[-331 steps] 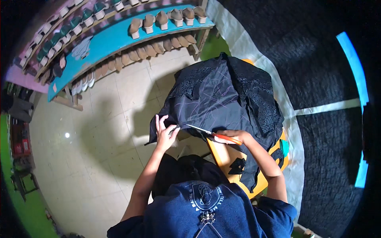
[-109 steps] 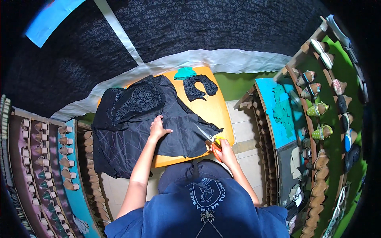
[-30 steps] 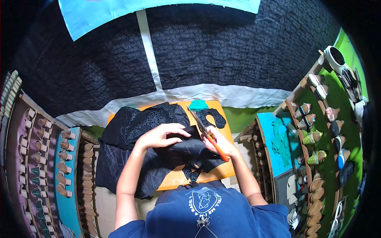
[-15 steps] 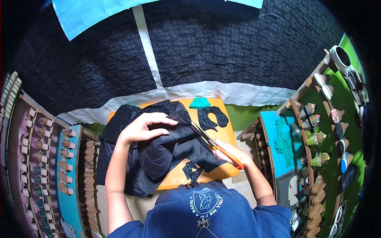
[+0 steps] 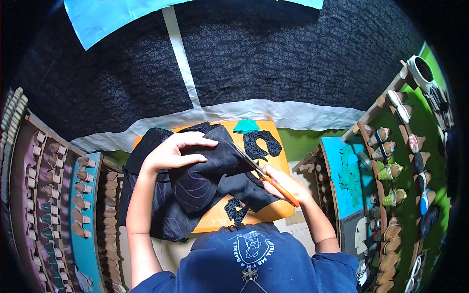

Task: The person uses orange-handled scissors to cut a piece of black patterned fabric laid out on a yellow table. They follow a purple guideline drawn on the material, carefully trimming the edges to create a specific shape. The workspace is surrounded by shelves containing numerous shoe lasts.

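Observation:
My left hand (image 5: pixel 177 152) holds up a piece of black fabric (image 5: pixel 195 188) with thin purple curved lines drawn on it. Its thumb and fingers grip the cloth near the top, and the rest drapes over the orange table (image 5: pixel 275 209). In my right hand (image 5: pixel 289 184) is a pair of orange-handled scissors (image 5: pixel 254 165), the blades pointing up and left at the fabric's right edge. Whether the blades are fully closed is hard to make out. Beyond the scissors lies a black patterned cut-out piece (image 5: pixel 275 144) with a curved opening. A smaller patterned cut-out (image 5: pixel 235 210) rests close to my body.
A green folded stack (image 5: pixel 246 126) sits at the table's far edge. Racks of shoe forms (image 5: pixel 82 201) stand at left, and a shoe rack (image 5: pixel 391 171) at right. Green scraps (image 5: pixel 349 173) cover a blue surface (image 5: pixel 332 151). A dark patterned cloth (image 5: pixel 273 63) hangs ahead.
My left hand has shifted slightly left and up, lifting the fabric's upper part. The scissors' handles have come closer together at the fabric's edge.

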Demonstrator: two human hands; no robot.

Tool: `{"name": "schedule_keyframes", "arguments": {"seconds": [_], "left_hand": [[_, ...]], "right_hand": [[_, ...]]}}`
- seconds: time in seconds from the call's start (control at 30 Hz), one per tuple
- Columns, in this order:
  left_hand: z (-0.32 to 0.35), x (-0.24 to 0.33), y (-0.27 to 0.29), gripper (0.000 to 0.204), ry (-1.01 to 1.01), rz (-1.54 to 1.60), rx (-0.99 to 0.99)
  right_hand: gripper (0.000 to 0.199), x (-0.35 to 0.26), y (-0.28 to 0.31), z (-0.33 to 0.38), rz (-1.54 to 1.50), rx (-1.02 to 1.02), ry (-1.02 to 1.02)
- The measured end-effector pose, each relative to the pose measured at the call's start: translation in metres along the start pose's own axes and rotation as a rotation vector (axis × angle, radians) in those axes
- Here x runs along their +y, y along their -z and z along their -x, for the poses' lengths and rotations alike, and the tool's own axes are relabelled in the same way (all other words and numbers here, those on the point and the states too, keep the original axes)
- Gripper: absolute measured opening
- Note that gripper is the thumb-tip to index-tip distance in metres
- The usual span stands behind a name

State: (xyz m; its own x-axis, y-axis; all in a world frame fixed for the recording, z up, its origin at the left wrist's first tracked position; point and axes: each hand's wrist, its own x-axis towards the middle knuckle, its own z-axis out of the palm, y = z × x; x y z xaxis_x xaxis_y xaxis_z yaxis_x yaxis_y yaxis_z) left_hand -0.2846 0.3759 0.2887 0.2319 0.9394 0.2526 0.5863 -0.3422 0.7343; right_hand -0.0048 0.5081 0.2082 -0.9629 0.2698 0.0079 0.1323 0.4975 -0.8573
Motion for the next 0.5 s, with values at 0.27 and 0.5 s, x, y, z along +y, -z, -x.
{"name": "schedule_keyframes", "arguments": {"seconds": [0.27, 0.5], "left_hand": [[-0.005, 0.005, -0.001, 0.033, -0.029, -0.017, -0.044], [-0.008, 0.004, -0.001, 0.034, -0.027, 0.047, -0.042]], "right_hand": [[0.031, -0.002, 0.004, 0.000, 0.069, -0.039, -0.044], [0.031, 0.006, 0.001, 0.004, -0.031, -0.037, -0.066]]}}
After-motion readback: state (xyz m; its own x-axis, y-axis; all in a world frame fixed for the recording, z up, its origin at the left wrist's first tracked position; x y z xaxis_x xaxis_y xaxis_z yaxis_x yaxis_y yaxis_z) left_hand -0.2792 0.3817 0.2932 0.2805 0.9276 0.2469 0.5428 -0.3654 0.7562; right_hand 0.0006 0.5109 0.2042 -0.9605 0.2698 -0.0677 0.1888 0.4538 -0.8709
